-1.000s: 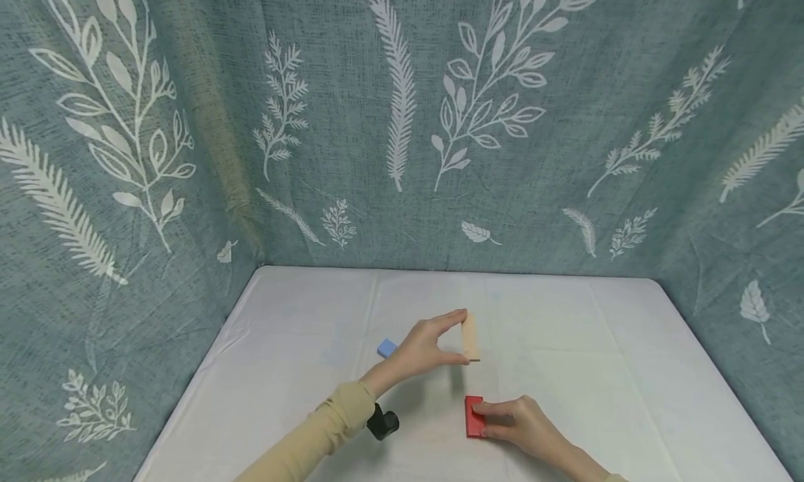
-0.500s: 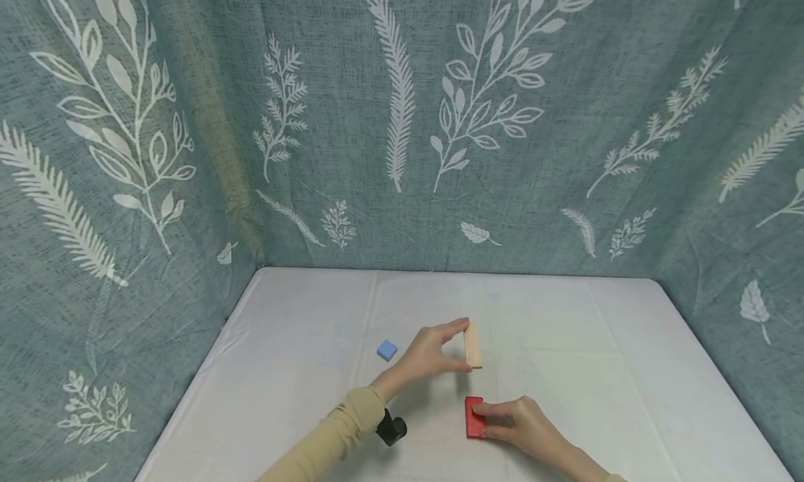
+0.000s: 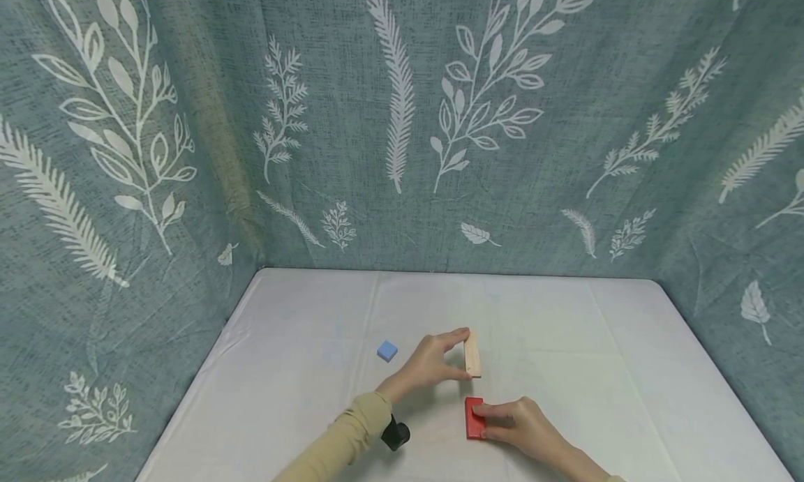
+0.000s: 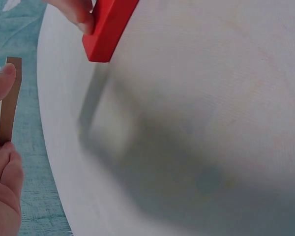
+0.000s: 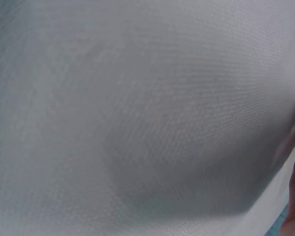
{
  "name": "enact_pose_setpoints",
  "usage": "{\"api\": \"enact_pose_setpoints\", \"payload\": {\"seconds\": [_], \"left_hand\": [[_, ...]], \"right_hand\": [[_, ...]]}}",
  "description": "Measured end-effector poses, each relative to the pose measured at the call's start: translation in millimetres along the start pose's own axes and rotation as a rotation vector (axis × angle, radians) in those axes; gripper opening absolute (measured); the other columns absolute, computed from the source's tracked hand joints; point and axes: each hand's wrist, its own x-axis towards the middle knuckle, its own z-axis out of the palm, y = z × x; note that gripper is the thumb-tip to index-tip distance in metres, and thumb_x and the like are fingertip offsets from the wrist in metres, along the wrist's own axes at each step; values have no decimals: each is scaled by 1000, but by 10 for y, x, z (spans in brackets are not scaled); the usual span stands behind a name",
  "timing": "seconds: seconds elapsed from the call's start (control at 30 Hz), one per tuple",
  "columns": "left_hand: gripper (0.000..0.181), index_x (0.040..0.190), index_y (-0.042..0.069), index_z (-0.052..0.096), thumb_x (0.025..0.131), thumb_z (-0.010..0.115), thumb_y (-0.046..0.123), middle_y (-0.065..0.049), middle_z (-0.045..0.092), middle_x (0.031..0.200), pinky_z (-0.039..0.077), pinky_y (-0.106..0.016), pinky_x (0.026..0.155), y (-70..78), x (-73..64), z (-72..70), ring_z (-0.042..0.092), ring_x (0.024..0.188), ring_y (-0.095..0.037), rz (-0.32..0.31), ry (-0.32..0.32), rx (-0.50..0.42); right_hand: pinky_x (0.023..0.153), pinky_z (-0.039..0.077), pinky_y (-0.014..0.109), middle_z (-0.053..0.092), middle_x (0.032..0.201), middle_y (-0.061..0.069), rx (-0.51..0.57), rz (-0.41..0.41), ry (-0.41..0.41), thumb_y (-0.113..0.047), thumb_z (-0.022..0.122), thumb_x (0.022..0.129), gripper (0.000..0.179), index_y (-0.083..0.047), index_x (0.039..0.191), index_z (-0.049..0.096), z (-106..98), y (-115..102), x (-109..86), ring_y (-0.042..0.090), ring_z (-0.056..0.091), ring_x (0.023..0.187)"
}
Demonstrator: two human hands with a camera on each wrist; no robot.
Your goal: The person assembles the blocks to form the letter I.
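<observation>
My left hand (image 3: 432,360) pinches a pale wooden block (image 3: 472,355) by its two ends, thumb at the near end and fingers at the far one. The left wrist view shows this wooden block (image 4: 10,101) edge-on, raised over the table, its shadow falling on the white cloth. Nearer to me, my right hand (image 3: 520,426) holds a red rectangular block (image 3: 474,419) on the table between thumb and fingers. The red block (image 4: 108,30) also shows at the top of the left wrist view. Only a sliver of it enters the right wrist view.
A small blue block (image 3: 386,351) lies on the white-clothed table (image 3: 565,342), left of my left hand. A black wrist camera (image 3: 396,434) hangs under my left sleeve (image 3: 352,433). Behind the table stands a green curtain (image 3: 352,119) with white leaf prints.
My left hand has moved toward me and slightly right with the wooden block, closer to the red block. The blue block has come fully into sight. The right hand has stayed still.
</observation>
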Motion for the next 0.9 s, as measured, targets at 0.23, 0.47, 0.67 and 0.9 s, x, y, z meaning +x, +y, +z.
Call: {"api": "enact_pose_setpoints", "payload": {"seconds": [0.23, 0.47, 0.67, 0.9], "left_hand": [[75, 137, 0, 47, 73, 82, 18, -12, 47, 144, 45, -34, 107, -15, 14, 66, 47, 132, -25, -1, -25, 32], [75, 136, -1, 48, 72, 82, 17, -13, 48, 142, 46, -34, 106, -43, 20, 122, 49, 130, -26, -3, -27, 35], [75, 136, -1, 49, 72, 83, 17, -12, 49, 142, 44, -34, 108, -44, 21, 167, 48, 131, -24, -26, -41, 38], [75, 136, -1, 48, 72, 83, 17, -12, 49, 142, 42, -34, 109, -57, 20, 209, 47, 132, -23, -52, -57, 33]], "right_hand": [[82, 57, 20, 72, 106, 5, 3, 11, -11, -32, 71, 82, 36, -7, 109, 72, -9, -5, -8, 14, 66, 103], [82, 57, 21, 73, 105, 4, -10, 0, 2, -31, 71, 82, 36, -7, 109, 72, -1, 9, -6, 13, 66, 103], [84, 56, 20, 72, 106, 5, -5, -17, 8, -29, 71, 83, 35, -7, 109, 72, -2, 15, -6, 13, 64, 104], [85, 55, 20, 71, 108, 7, 0, -28, 1, -29, 70, 84, 35, -5, 110, 71, -5, 18, -7, 21, 66, 103]]}}
